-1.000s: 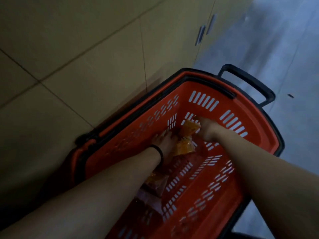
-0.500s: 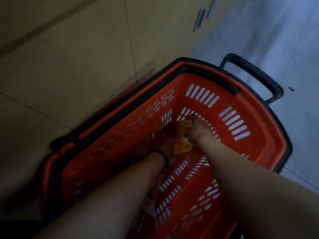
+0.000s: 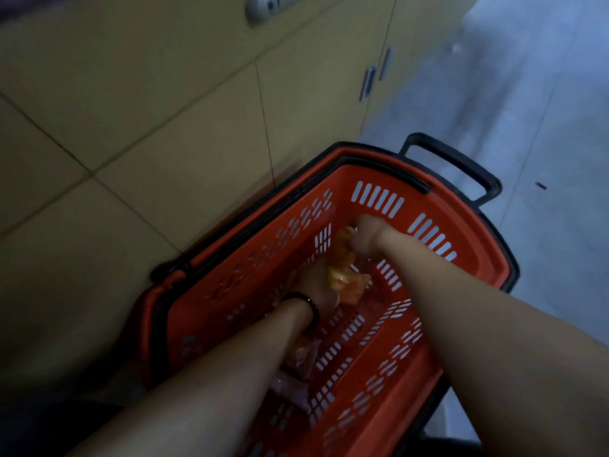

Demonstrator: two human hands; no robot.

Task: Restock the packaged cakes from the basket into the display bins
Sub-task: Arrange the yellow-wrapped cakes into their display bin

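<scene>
No writing, label, brand or number can be read. The orange cake packets [image 3: 346, 281] lying in the red basket [image 3: 478, 262] at the centre of the frame are too dim and blurred for any print on their wrappers to be made out.

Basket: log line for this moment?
stage: picking in basket | right hand: grips packaged cake | left hand: beside loose cakes, grip unclear | bins: not in view
</scene>
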